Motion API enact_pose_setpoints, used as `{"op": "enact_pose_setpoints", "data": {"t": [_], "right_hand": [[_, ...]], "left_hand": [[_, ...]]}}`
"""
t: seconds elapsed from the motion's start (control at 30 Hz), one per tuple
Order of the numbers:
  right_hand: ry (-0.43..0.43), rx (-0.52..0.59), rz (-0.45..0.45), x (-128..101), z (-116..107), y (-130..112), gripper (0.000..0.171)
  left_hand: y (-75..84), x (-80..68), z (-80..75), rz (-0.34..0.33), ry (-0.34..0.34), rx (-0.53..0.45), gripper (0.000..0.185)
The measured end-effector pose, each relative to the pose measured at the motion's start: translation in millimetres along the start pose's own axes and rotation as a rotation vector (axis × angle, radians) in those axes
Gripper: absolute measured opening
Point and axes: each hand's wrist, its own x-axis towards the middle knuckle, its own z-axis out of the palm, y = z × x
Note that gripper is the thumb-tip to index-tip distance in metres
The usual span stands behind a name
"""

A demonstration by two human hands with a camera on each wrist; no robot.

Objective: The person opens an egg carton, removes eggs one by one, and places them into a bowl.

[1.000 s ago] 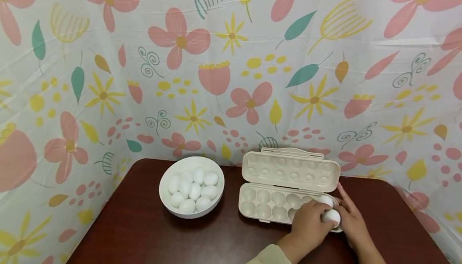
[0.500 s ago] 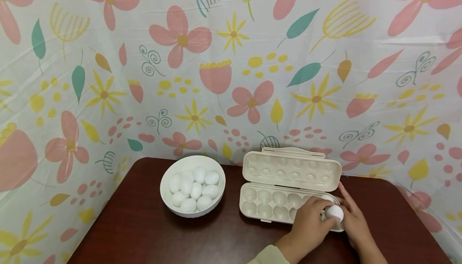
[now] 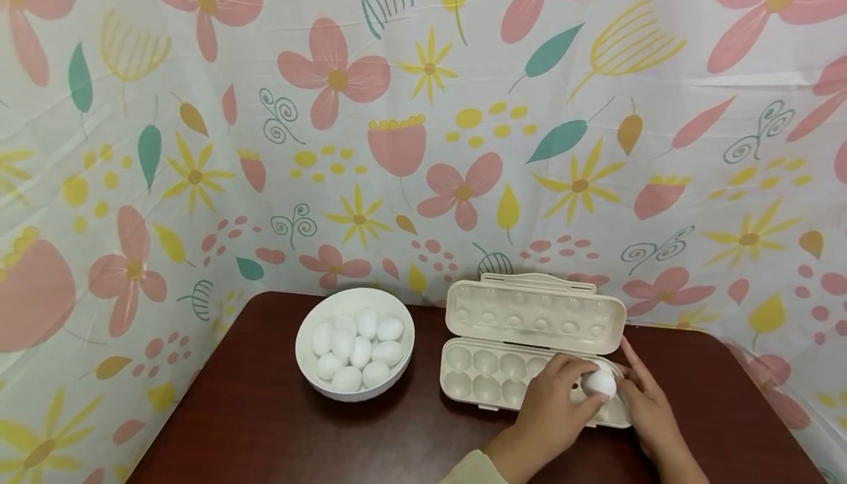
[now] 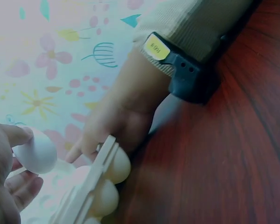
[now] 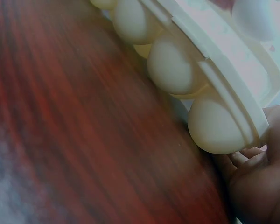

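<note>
My left hand pinches a white egg between thumb and fingers, above the right part of the beige egg carton. In the left wrist view the held egg is raised over the cups. My right hand grips the carton's right end, and one finger reaches up beside the lid. The right wrist view has this hand curled at the carton's end cup. The lid stands open at the back. Cups on the left hold nothing; those below the held egg are partly hidden.
A white bowl with several white eggs stands left of the carton. The dark red-brown table bears everything. A flower-patterned cloth hangs close behind the table and along its left side.
My left hand has lifted the egg from the front right of the carton and moved it slightly left and back. The right hand stays at the carton's end. Another egg seen behind earlier is now hidden.
</note>
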Motion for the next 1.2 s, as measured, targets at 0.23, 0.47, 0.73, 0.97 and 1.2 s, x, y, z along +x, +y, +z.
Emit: {"op": "enact_pose_setpoints", "data": {"t": [0.23,0.47,0.73,0.97,1.2], "right_hand": [[-0.002,-0.003,0.010,-3.1,0.4,-0.4,0.064],[0.023,-0.027,0.037,-2.6,1.0,1.7,0.066],[0.000,0.001,0.018,-0.9,-1.4,3.6,0.066],[-0.012,0.002,0.011,0.0,-1.7,2.4,0.065],[-0.004,0.022,0.000,-0.3,-0.2,1.7,0.066]], "left_hand": [[-4.6,-0.3,-20.2,-0.018,0.024,0.016,0.035],[-13.2,-0.2,-40.5,-0.059,0.020,0.010,0.033],[-20.0,3.3,-71.5,-0.102,0.029,-0.019,0.033],[-29.0,8.0,-97.9,-0.089,0.101,0.032,0.033],[-42.1,8.2,-124.6,-0.106,0.183,0.073,0.032]]}}
